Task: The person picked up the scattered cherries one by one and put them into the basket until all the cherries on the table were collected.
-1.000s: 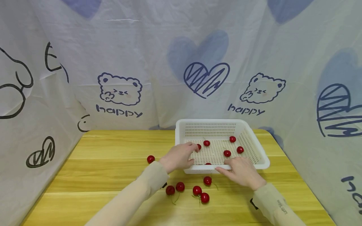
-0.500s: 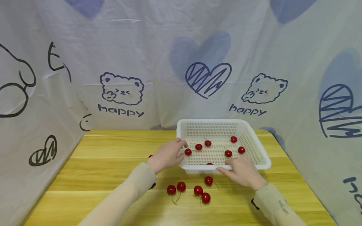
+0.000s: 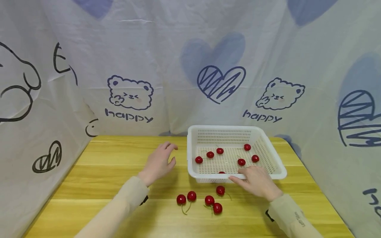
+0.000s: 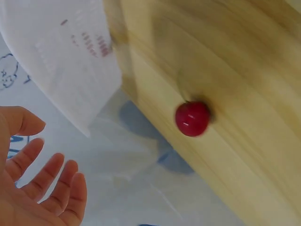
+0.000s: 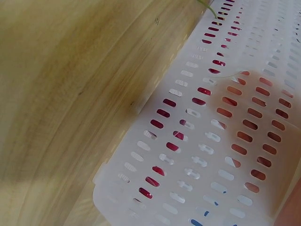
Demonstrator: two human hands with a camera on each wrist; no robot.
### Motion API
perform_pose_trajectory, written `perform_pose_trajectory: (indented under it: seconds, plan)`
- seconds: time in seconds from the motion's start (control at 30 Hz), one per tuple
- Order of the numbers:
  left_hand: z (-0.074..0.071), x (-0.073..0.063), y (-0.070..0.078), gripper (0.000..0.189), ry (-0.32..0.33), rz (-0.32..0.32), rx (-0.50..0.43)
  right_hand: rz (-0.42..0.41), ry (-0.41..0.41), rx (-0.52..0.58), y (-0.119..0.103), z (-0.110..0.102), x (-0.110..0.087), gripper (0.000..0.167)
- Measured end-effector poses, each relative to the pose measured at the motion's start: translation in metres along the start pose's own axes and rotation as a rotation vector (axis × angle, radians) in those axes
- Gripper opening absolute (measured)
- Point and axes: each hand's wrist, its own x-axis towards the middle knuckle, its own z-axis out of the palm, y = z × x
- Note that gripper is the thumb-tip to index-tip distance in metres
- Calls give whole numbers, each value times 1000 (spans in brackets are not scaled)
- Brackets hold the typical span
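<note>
Left hand (image 3: 159,162), head view: held left of the white basket (image 3: 236,176) and apart from it, fingers loosely bent, thumb well clear of them, nothing held. Right hand (image 3: 257,182) grips the basket's near rim, thumb on the outer side, fingers over the inside. Seven red cherries (image 3: 210,154) are visible inside the basket, spread over its slotted floor; one of these shows only partly above the near rim. Five more cherries (image 3: 191,196) lie on the wooden table (image 3: 98,172) in front of the basket: two side by side at left, two touching at centre, and a single one nearest the basket, all with green stems. Both forearms are in pale sleeves (image 3: 131,195). Behind the table hangs a light cloth (image 3: 175,66) printed with hearts, bear faces and the word "happy". Left wrist view: same hand at lower left, fingers spread and slightly curved, palm free. One stemmed cherry (image 4: 193,118) sits on the table near its edge; the basket wall at upper left is blurred. Right wrist view: the basket's perforated wall fills the right side, with red showing through several slots and the right hand's fingers visible behind others.
</note>
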Motion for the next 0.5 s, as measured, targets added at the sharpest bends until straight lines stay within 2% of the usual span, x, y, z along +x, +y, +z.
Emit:
perform_pose_trajectory:
  seconds: [0.2,0.5]
  plan:
    - [-2,-9,-18,34,-19,-54,11,1,-1,6,1,1,0,45]
    - [2,-22,-37,35,-113,-81,50,6,-10,0,1,1,1,45]
